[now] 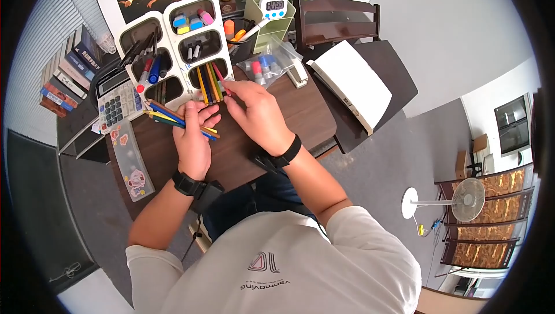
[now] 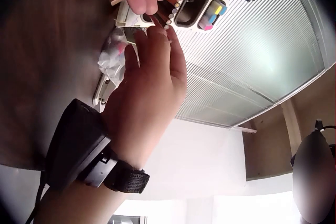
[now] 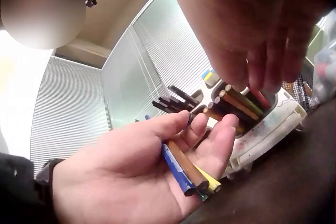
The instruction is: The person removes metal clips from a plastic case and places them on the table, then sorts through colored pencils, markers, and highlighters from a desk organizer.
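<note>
My left hand point(image 1: 193, 145) holds a small bundle of colored pencils point(image 1: 165, 113) between thumb and palm. Blue, brown and yellow ones poke out below the palm in the right wrist view, where the left hand point(image 3: 136, 174) has its fingers half curled. Just right of it, my right hand point(image 1: 260, 111) pinches a red pencil point(image 1: 218, 72) that stands in the front right compartment of a white desk organizer point(image 1: 178, 54). More colored pencils point(image 3: 244, 103) lean in that same compartment under the right fingers. Markers and pens point(image 1: 154, 70) fill the left compartments; highlighters point(image 1: 193, 22) sit at the back.
A clear bag of small bottles point(image 1: 267, 68) and a white stapler point(image 1: 298, 74) lie right of the organizer. Behind are a green holder with a timer point(image 1: 273, 6) and a mesh cup point(image 1: 240, 36). A calculator point(image 1: 118, 106) and stickered clear case point(image 1: 130, 163) lie left.
</note>
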The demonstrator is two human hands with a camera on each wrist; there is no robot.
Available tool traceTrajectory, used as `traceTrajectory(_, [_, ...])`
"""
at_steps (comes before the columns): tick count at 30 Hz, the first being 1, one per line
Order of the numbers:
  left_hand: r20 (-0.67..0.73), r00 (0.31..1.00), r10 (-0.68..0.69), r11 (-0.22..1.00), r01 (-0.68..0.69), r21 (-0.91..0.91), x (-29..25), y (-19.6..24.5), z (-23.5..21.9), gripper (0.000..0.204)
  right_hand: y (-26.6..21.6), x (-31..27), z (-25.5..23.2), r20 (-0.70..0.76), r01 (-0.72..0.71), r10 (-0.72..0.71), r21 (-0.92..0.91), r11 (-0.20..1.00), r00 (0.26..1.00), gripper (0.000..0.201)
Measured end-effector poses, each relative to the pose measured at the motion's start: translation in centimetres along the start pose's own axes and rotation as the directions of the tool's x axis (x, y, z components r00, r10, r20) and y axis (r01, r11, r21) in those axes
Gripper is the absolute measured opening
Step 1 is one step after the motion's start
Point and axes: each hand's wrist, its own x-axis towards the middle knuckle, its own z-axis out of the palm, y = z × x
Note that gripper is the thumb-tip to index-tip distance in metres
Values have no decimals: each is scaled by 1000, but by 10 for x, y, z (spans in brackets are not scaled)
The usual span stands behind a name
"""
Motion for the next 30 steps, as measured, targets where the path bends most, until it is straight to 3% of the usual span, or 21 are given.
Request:
traceTrajectory(5, [-27,999,-30,999,30,-12,2,0,-2,28,-5,-8,-1,46,-87,86,22,996,995,31])
traceTrajectory(8, [3,997,-77,996,77,-33,-1,1,0,32,-22,-27,-13,-46,-147,147,17,989,988,27])
traceTrajectory(10, [33,998,-47,996,49,-69,-3,-3,-2,37,-38,-42,-21,168,-381,362,99,919,917,22])
traceTrajectory(12, [52,997,-58,997,61,-56,-7,-3,-2,38,-36,-56,-17,302,-379,327,134,916,896,24])
traceTrajectory(14, [87,994,-69,997,73,-39,-8,-1,2,40,-26,-70,-4,182,-264,237,142,954,954,19])
traceTrajectory(21, [178,982,-68,991,88,-102,-11,-1,5,43,-36,-68,-13,145,-315,289,201,928,946,12])
traceTrajectory(24, [244,969,-47,992,73,-100,-12,-7,2,45,-34,-71,-12,84,-256,244,188,948,966,12])
traceTrajectory(26, [290,957,-9,996,33,-81,-13,-6,1,46,-25,-72,-10,50,-120,116,112,986,992,14])
traceTrajectory(27, [243,969,-46,997,59,-45,-17,-3,3,47,-29,-69,-12,47,-117,113,112,987,993,14])
traceTrajectory(30, [208,977,-57,998,58,-1,-17,-3,1,50,-38,-68,-24,-201,-219,267,232,948,942,18])
